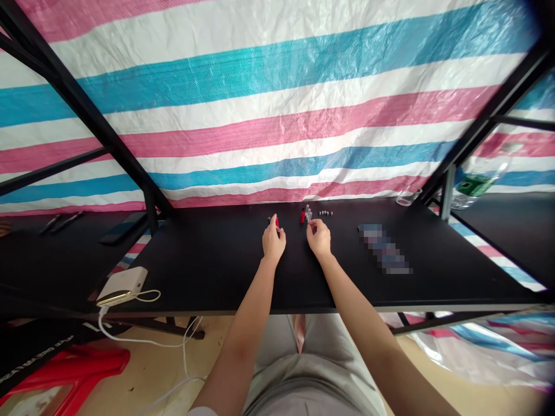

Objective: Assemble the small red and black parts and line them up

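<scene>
Both my arms reach out over a black table (217,271). My left hand (273,240) is closed in a pinch around a small red object (276,220) near the table's far side. My right hand (319,237) is also pinched, its fingertips at a small clear and red piece (309,215) that stands just beyond it. A second small red piece (302,216) stands beside that one. A short row of tiny dark parts (326,213) lies to the right of them. What exactly the right fingers grip is too small to tell.
A white power bank (122,285) with a cable lies at the table's left front corner. A blurred flat item (385,248) lies to the right. A clear glass dish (408,198) and a plastic bottle (477,182) stand far right. A striped tarp hangs behind; black frame bars cross both sides.
</scene>
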`<action>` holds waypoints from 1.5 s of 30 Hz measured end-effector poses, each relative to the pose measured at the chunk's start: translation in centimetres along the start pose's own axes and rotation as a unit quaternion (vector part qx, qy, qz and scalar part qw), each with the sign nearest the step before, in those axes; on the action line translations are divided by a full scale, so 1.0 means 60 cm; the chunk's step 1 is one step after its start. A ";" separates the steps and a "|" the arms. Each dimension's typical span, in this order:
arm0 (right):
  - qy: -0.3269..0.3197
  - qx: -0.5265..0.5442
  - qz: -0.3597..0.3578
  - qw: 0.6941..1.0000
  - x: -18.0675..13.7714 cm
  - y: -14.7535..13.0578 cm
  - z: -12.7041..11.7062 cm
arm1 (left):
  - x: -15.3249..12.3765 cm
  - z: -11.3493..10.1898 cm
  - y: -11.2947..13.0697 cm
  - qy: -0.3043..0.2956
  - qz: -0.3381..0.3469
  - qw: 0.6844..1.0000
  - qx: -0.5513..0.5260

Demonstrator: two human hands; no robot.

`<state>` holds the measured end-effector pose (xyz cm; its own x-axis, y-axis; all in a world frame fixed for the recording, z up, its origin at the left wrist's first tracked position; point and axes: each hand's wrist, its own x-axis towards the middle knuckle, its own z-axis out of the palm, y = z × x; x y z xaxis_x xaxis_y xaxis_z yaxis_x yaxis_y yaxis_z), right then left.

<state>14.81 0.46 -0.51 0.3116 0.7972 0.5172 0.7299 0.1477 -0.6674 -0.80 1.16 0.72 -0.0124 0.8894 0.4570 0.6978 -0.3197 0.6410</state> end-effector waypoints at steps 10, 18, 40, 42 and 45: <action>-0.006 0.048 -0.049 0.998 -0.006 0.006 0.013 | 0.011 -0.002 -0.009 0.038 -0.021 0.999 0.012; -0.086 0.092 -0.076 0.989 -0.007 -0.011 0.006 | 0.006 0.009 0.001 0.030 -0.119 0.934 -0.335; -0.132 0.179 0.000 0.975 -0.012 -0.031 -0.009 | -0.002 0.010 0.018 -0.112 -0.205 0.794 -0.562; -0.117 0.180 0.003 0.977 -0.012 -0.032 -0.010 | -0.002 0.009 0.020 -0.116 -0.202 0.798 -0.555; -0.120 0.192 0.005 0.974 -0.012 -0.033 -0.010 | -0.002 0.007 0.024 -0.117 -0.208 0.787 -0.570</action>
<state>13.51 -0.73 0.76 0.1334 0.9068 0.3999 0.4309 0.3103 -0.8474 0.47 0.71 1.31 0.1551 0.9877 0.0221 -0.4284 0.0471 0.9024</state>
